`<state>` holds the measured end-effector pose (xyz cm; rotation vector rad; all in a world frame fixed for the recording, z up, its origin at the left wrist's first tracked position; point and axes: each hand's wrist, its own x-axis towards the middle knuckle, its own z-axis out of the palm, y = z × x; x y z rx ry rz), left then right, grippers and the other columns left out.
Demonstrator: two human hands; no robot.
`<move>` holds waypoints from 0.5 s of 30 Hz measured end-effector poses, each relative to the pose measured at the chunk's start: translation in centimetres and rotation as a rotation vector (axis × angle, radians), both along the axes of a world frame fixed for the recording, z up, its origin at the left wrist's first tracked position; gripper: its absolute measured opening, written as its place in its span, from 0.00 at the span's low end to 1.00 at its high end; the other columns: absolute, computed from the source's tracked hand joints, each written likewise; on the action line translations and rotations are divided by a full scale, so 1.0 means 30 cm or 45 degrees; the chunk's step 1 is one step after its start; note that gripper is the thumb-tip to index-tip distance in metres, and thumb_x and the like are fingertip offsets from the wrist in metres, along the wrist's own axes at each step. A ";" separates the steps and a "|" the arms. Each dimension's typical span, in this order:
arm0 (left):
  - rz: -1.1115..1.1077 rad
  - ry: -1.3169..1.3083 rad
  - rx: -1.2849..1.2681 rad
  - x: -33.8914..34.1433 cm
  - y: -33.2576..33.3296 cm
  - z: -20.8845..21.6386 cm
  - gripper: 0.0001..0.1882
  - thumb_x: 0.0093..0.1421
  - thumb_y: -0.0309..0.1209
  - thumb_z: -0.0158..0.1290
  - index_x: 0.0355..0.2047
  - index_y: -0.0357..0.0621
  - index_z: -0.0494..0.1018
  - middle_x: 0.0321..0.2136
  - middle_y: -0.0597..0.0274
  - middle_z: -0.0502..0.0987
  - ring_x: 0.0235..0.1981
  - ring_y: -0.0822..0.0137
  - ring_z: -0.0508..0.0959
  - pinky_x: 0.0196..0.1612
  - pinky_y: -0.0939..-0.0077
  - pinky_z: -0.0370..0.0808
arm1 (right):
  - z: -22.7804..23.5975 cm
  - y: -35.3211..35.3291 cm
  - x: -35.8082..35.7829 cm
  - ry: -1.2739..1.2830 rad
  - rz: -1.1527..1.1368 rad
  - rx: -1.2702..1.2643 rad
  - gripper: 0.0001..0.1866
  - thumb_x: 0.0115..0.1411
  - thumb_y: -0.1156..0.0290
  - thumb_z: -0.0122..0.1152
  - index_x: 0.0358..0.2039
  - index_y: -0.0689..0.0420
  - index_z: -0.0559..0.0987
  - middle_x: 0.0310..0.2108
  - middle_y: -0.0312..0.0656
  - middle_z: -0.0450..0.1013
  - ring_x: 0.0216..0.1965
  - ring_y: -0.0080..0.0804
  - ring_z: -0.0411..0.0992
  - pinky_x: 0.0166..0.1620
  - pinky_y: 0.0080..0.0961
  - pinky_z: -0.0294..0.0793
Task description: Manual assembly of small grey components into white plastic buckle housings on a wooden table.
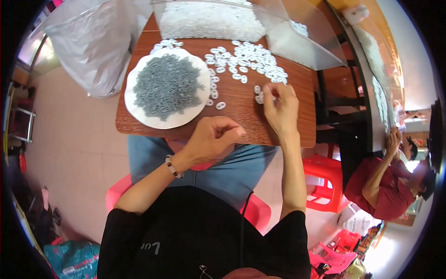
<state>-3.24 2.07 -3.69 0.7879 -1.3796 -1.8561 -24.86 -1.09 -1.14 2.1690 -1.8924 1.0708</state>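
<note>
Plate [132, 104] of grey pins [167, 86], bin [316, 44] of white pieces [211, 22], left fingers [226, 122], right fingers [289, 95] curled, grips unclear

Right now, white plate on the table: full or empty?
Full: small grey pieces are heaped across the white plate, leaving mainly its wavy rim bare.

The surface [241, 108] shows reddish-brown wood grain. The plate [132, 100] is white, the rods [167, 86] blue-grey, the two-holed pieces [220, 106] white. A black shirt [195, 218] meets blue jeans [153, 158]; the bracelet [173, 168] mixes pale and dark beads.
</note>
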 end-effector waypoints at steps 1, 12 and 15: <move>0.022 0.043 -0.003 -0.008 0.010 0.013 0.09 0.61 0.28 0.51 0.34 0.34 0.77 0.28 0.67 0.76 0.26 0.82 0.71 0.29 0.87 0.67 | -0.006 0.030 0.004 -0.013 0.014 0.004 0.04 0.57 0.74 0.59 0.29 0.61 0.79 0.24 0.44 0.74 0.27 0.35 0.70 0.33 0.27 0.69; 0.557 -0.662 -0.794 0.167 -0.132 0.169 0.06 0.57 0.25 0.55 0.34 0.38 0.77 0.27 0.63 0.76 0.25 0.74 0.71 0.29 0.81 0.67 | -0.019 0.223 0.064 -1.015 -0.003 0.427 0.07 0.61 0.76 0.57 0.37 0.65 0.79 0.29 0.34 0.75 0.31 0.15 0.69 0.37 0.12 0.67; 0.648 -1.054 -1.037 0.252 -0.184 0.160 0.09 0.55 0.26 0.56 0.36 0.38 0.77 0.30 0.58 0.76 0.26 0.67 0.72 0.30 0.75 0.69 | -0.006 0.243 0.084 -1.152 0.033 0.437 0.07 0.60 0.77 0.57 0.37 0.65 0.79 0.29 0.34 0.75 0.32 0.15 0.70 0.38 0.12 0.67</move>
